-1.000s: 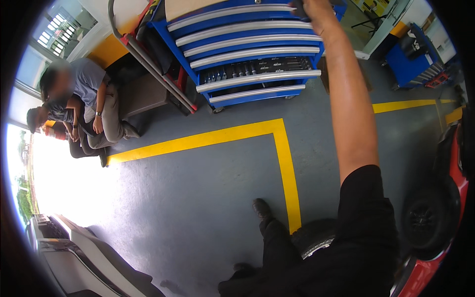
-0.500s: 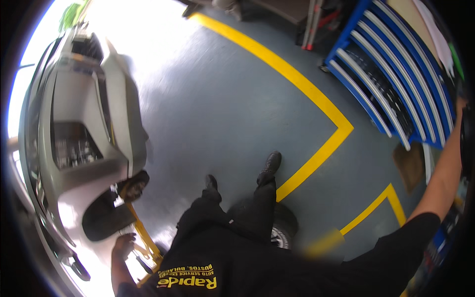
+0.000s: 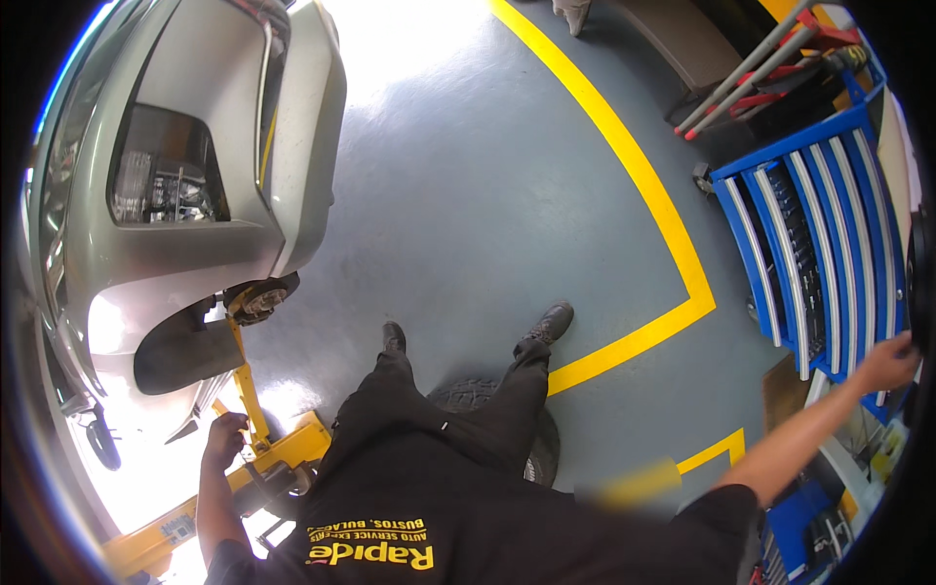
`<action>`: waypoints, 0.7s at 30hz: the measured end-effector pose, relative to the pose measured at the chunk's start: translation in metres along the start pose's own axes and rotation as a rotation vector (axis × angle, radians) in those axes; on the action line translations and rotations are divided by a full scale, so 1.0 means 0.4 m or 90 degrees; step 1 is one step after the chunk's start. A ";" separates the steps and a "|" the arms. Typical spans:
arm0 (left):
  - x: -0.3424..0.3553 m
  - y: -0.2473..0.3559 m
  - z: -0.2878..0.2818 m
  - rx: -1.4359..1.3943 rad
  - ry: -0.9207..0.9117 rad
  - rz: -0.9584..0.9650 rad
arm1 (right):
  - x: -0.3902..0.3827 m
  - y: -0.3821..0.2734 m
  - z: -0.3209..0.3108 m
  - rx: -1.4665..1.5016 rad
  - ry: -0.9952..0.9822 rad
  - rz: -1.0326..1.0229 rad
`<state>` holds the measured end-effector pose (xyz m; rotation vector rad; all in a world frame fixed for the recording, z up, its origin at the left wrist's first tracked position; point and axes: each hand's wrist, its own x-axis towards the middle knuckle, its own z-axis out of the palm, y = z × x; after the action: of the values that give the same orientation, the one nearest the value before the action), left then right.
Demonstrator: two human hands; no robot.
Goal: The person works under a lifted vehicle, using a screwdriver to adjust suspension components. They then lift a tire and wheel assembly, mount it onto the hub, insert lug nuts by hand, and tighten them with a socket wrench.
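Observation:
My left hand (image 3: 225, 441) hangs with curled fingers beside the yellow lift arm (image 3: 247, 395), near the raised car's wheel opening. Whether anything small is inside those fingers is hidden. At the far right, my right arm is stretched out, and my right hand (image 3: 887, 365) is by the end of a blue tool chest (image 3: 733, 185). The picture's dark rim cuts off its fingertips, so its grip does not show. One drawer (image 3: 780, 229) of the chest stands pulled out with dark tools in it.
A silver car (image 3: 185, 258) with its front wheel off fills the left side. A tyre (image 3: 543, 448) lies by my legs. Yellow lines (image 3: 673, 219) mark the grey floor. Red-tipped grey poles (image 3: 746, 83) stand beyond the chest. A blue tray (image 3: 795, 531) is at the lower right.
The view has swung, so the car and chest sit differently in it. My right hand has come down along the chest toward me. My left hand's fingers are more curled.

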<state>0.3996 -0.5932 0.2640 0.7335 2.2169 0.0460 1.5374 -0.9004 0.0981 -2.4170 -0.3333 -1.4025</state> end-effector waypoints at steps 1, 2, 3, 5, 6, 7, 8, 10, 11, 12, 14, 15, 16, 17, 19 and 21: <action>0.030 -0.004 0.006 -0.003 0.008 -0.001 | -0.156 -0.080 -0.059 0.070 -0.006 -0.008; 0.064 -0.005 0.009 0.015 -0.028 0.023 | -0.325 -0.179 -0.123 0.156 -0.091 0.055; 0.099 -0.007 0.013 -0.001 -0.052 0.054 | -0.500 -0.295 -0.194 0.259 -0.210 0.129; 0.181 0.002 0.021 -0.013 -0.099 0.116 | -0.812 -0.571 -0.365 0.294 -0.419 0.222; 0.223 0.008 0.020 0.013 -0.115 0.122 | -0.938 -0.721 -0.467 0.354 -0.560 0.318; 0.263 0.014 0.016 0.023 -0.136 0.168 | -1.039 -0.867 -0.587 0.406 -0.723 0.334; 0.301 0.013 0.013 0.029 -0.166 0.211 | -1.118 -1.011 -0.717 0.465 -0.905 0.329; 0.372 0.008 -0.006 0.013 -0.226 0.305 | -1.209 -1.252 -0.997 0.636 -1.154 0.144; 0.401 0.002 -0.018 -0.008 -0.217 0.308 | -1.225 -1.340 -1.130 0.756 -1.215 0.014; 0.429 0.000 -0.037 -0.033 -0.244 0.339 | -1.235 -1.422 -1.250 0.846 -1.244 -0.115; 0.481 0.004 -0.082 -0.133 -0.295 0.282 | -1.248 -1.563 -1.434 0.925 -1.290 -0.261; 0.502 0.006 -0.101 -0.242 -0.342 0.304 | -1.256 -1.625 -1.502 0.943 -1.315 -0.338; 0.516 0.004 -0.120 -0.336 -0.367 0.283 | -1.267 -1.681 -1.558 0.937 -1.319 -0.382; 0.530 0.003 -0.140 -0.400 -0.396 0.305 | -1.280 -1.730 -1.606 0.928 -1.337 -0.425; 0.546 -0.004 -0.166 -0.514 -0.437 0.300 | -1.305 -1.800 -1.680 0.934 -1.372 -0.471; 0.557 -0.011 -0.178 -0.594 -0.452 0.281 | -1.327 -1.832 -1.750 0.973 -1.422 -0.441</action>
<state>0.2307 -0.4675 0.1616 0.5486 1.1219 0.8388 0.4585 -0.5205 0.0779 -1.1229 -1.6693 1.6295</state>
